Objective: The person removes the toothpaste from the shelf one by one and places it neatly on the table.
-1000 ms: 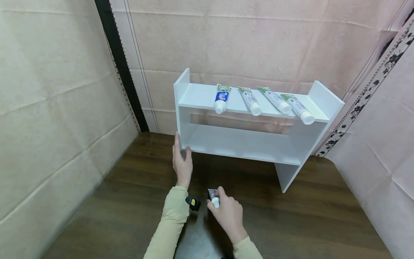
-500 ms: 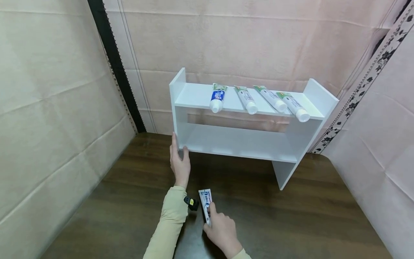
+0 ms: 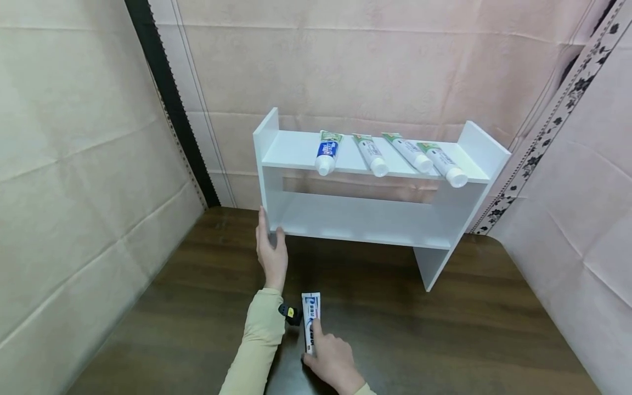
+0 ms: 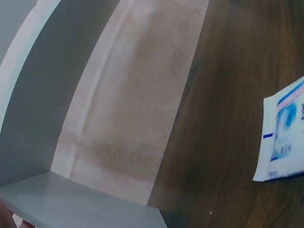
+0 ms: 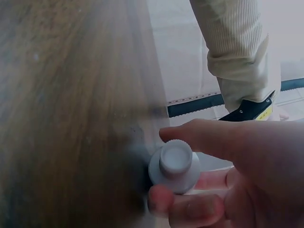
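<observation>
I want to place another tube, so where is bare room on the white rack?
Bare: lower shelf, between left panel and right panel; upper shelf, between left panel and blue-labelled toothpaste tube. Crowded: the upper shelf right of that tube, where three white toothpaste tubes lie.

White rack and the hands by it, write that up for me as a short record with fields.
Rack: white, two shelves, on a brown tabletop
Upper shelf: four tubes, caps toward the person
Leftmost tube: blue label
Left grip: touches the rack's left side panel
Right grip: holds a printed tube
Held tube's cap: faces the right wrist camera
Held tube touching tabletop: cannot tell
</observation>
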